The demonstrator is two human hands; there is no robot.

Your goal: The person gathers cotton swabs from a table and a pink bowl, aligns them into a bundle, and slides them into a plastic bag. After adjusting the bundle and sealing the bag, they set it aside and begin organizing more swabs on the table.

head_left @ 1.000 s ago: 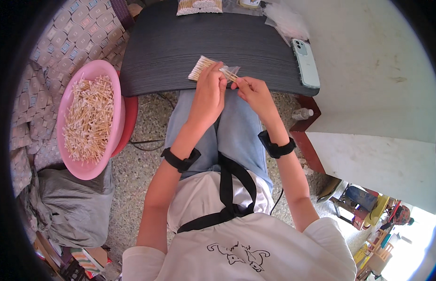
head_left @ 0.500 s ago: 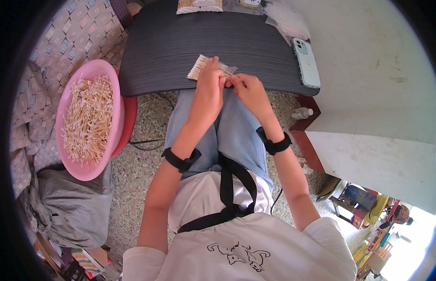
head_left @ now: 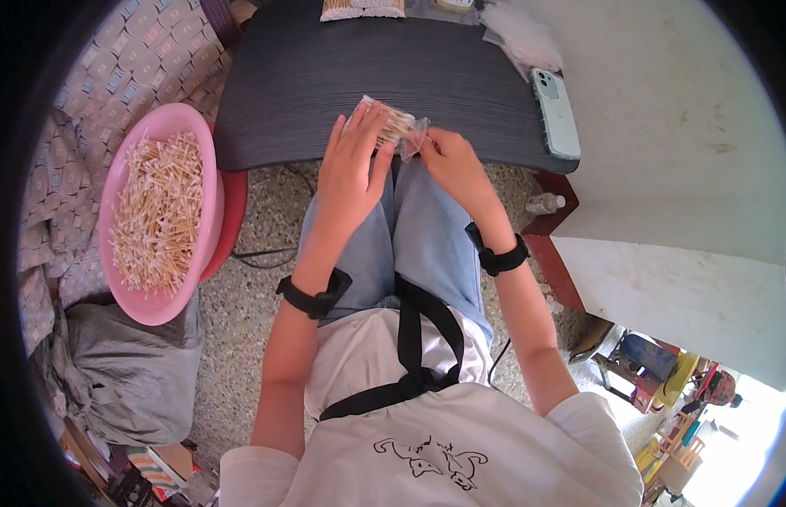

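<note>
A bundle of cotton swabs [head_left: 396,128], partly inside a clear plastic bag [head_left: 416,140], is at the near edge of the dark table. My left hand [head_left: 352,165] lies against the bundle's left end with fingers stretched and thumb apart, so it is open. Its fingers cover part of the swabs. At the bag's right end, my right hand [head_left: 456,169] is closed, pinching the plastic between thumb and fingers. To the left, a pink basin [head_left: 209,232] holds a large heap of loose cotton swabs [head_left: 161,215].
Packed cotton swabs [head_left: 363,8] lie at the table's [head_left: 308,84] far edge. A pile of clear plastic bags [head_left: 524,38] and a pale phone [head_left: 556,114] are along its right side. Under the basin is a red stool [head_left: 232,215]. A white wall stands on the right.
My left hand has loosened from around the swabs, its fingers spreading and shifting left to the bundle's end. The bag's clear end shows more, still pinched by my right hand.
</note>
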